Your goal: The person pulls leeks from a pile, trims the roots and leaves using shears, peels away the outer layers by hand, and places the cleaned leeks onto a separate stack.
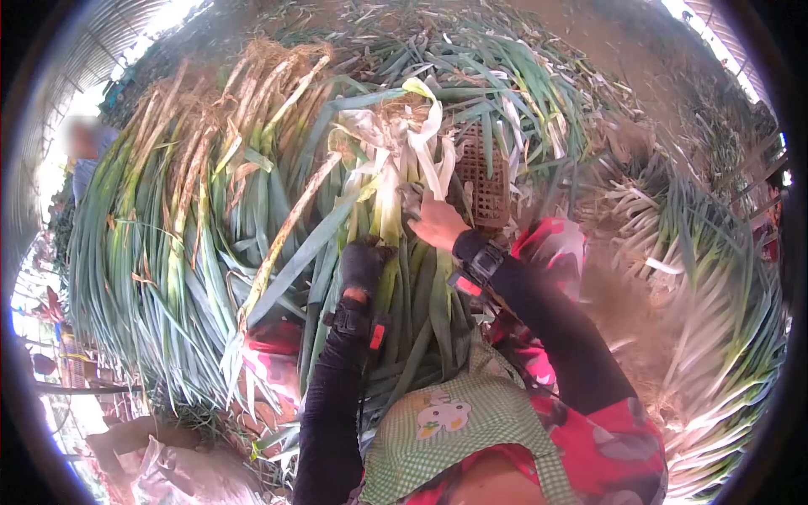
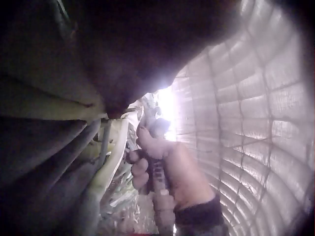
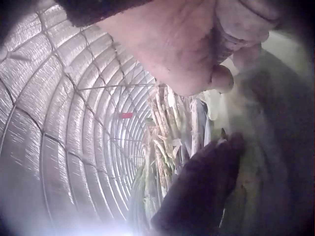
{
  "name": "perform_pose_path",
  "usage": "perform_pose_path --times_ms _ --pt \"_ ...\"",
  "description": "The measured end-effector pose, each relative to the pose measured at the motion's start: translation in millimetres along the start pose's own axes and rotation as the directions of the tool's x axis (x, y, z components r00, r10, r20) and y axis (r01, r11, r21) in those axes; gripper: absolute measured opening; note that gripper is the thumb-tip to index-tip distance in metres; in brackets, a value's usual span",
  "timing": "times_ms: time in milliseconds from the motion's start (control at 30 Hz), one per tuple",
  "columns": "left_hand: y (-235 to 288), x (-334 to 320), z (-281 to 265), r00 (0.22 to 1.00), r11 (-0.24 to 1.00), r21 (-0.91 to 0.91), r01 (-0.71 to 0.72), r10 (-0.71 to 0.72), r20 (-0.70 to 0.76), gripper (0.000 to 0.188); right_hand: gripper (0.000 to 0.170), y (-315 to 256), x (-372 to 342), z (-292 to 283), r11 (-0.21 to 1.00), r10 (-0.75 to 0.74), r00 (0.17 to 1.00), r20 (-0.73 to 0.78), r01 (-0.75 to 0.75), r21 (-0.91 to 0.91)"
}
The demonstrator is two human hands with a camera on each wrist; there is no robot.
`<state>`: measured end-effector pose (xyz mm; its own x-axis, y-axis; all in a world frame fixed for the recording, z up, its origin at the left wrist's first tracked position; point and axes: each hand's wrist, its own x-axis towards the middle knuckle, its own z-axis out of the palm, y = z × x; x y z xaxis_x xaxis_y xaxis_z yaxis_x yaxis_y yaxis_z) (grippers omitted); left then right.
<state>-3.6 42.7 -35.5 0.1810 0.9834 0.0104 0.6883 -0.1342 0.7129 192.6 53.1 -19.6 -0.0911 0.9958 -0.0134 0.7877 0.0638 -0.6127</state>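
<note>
My dark-gloved left hand [image 1: 364, 265] grips a leek bundle [image 1: 387, 206] below its pale stalks; roots and peeled-back white leaves [image 1: 425, 156] stand at the top. At the bundle's right side, my right hand [image 1: 438, 220] has its fingers curled at the pale part. In the left wrist view the right hand [image 2: 157, 147] shows bent fingers beside a pale stalk [image 2: 115, 152]. The right wrist view has the right hand's thumb and fingertips [image 3: 231, 71] against the pale stalk, with the dark left glove [image 3: 197, 187] below. Part of the right hand's grip is hidden.
Leeks with brown roots [image 1: 181, 194] are heaped at the left. A brown plastic crate [image 1: 484, 177] stands just beyond the right hand, with more leeks [image 1: 539, 93] behind it. Rows of pale-stemmed leeks [image 1: 724, 337] lie at the right. Another person [image 1: 88, 156] is at the far left.
</note>
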Motion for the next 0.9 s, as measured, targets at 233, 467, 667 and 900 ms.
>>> perform_pose_path --times_ms 233,467,667,900 --pt "-31 6 12 0.986 0.985 -0.044 -0.164 0.164 -0.015 0.037 0.055 9 69 -22 0.97 0.238 0.968 -0.077 -0.232 0.077" --pt "-43 12 12 0.91 0.856 0.319 -0.407 0.411 0.059 0.024 0.058 -8 -18 -38 0.993 0.116 0.974 0.197 -0.117 -0.008" --pt "-23 3 9 0.988 0.92 -0.359 0.154 -0.15 0.04 0.017 0.057 -10 -150 -5 0.993 0.081 0.965 0.248 -0.1 0.063" --pt "-15 8 6 0.987 0.982 0.152 -0.112 0.127 -0.093 0.016 0.058 -18 -185 -23 0.99 -0.121 0.936 0.33 0.092 0.104"
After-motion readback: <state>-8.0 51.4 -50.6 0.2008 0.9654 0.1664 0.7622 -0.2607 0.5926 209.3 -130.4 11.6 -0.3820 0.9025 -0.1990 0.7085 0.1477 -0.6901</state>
